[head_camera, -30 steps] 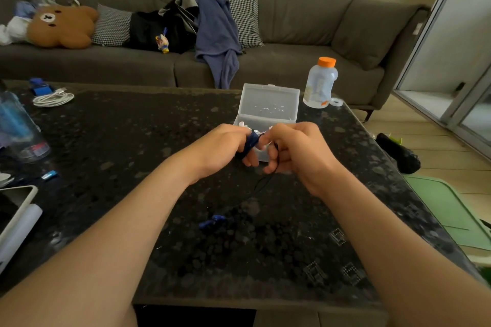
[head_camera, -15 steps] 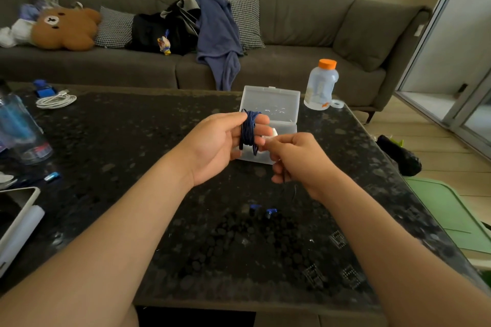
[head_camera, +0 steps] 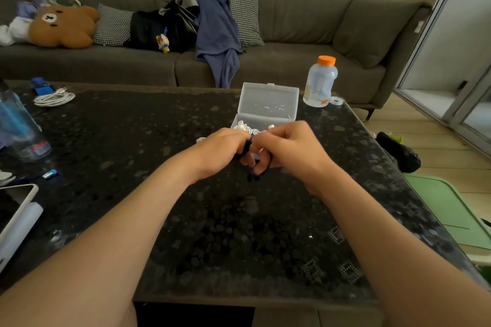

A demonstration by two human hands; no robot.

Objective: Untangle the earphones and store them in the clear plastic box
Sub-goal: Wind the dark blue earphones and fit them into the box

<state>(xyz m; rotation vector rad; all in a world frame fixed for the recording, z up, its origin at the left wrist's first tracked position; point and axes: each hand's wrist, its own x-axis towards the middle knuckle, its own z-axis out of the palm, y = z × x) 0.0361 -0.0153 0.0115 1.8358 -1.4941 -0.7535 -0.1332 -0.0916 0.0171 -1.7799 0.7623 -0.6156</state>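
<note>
The left hand (head_camera: 220, 151) and right hand (head_camera: 295, 150) are bare, as are both forearms (head_camera: 127, 225).

Grey sofa (head_camera: 292, 34) behind dark speckled table (head_camera: 132, 127); sliding glass door (head_camera: 451, 61) right; pale floor (head_camera: 438, 141).

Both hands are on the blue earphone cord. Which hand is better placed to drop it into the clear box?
Probably right. The right hand sits directly before the open clear box, with the blue cord looped under its fingers; the left hand pinches it too, further aside.
</note>
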